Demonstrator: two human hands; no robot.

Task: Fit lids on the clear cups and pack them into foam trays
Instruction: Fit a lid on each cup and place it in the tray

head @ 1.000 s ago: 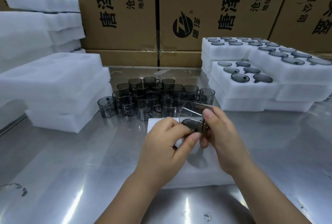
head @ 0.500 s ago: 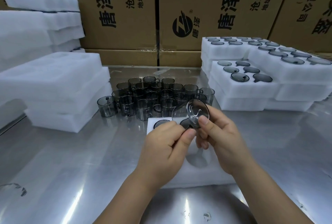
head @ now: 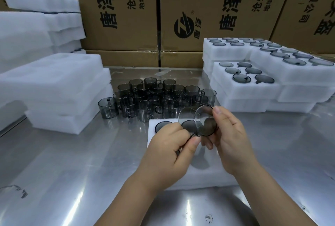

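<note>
Over the foam tray (head: 208,177), both hands hold a smoky clear cup (head: 197,120) tipped on its side, one round end facing me. My right hand (head: 230,135) grips the cup from the right, thumb on its upper rim. My left hand (head: 168,149) pinches a thin dark part at the cup's lower edge. I cannot tell whether a lid is on it. A dark lidded cup (head: 163,125) sits in a pocket at the tray's far left corner. Several open cups (head: 155,99) stand grouped behind the tray.
Stacked foam trays (head: 253,88) packed with lidded cups stand at the right. Empty foam trays (head: 54,90) are piled at the left. Cardboard boxes (head: 123,17) wall off the back. The steel table (head: 72,171) shows bare metal at the front left.
The cup has been turned in my hands from side-on until its round end faces me. Both hands stayed over the tray.
</note>
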